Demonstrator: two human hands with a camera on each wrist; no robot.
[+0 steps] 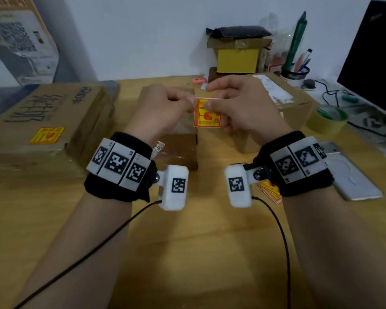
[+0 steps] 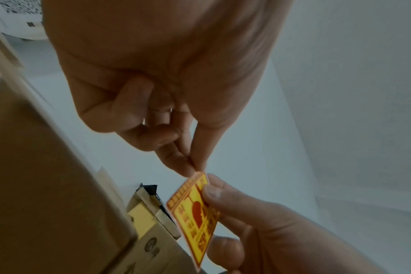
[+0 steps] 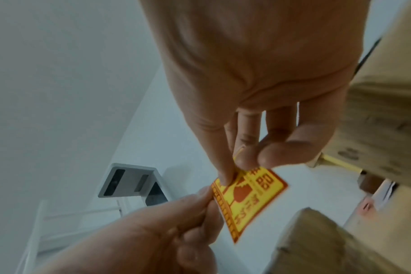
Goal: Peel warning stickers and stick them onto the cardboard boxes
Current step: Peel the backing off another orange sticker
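A yellow and red warning sticker (image 1: 207,113) hangs upright in the air between both hands, above the small brown box (image 1: 179,144) in the middle of the table. My left hand (image 1: 190,104) pinches its top left corner between thumb and forefinger (image 2: 195,167). My right hand (image 1: 210,106) grips its upper right part, thumb in front and fingers behind (image 3: 236,167). A large cardboard box (image 1: 54,112) on the left bears a yellow sticker (image 1: 47,135). Another cardboard box (image 1: 292,103) stands behind my right hand. More stickers (image 1: 269,191) lie stacked under my right wrist.
A phone (image 1: 354,177) lies at the right by my wrist. A tape roll (image 1: 328,119), cables and a monitor (image 1: 374,56) fill the far right. A pen cup (image 1: 295,74) and a yellow box (image 1: 237,60) stand at the back wall.
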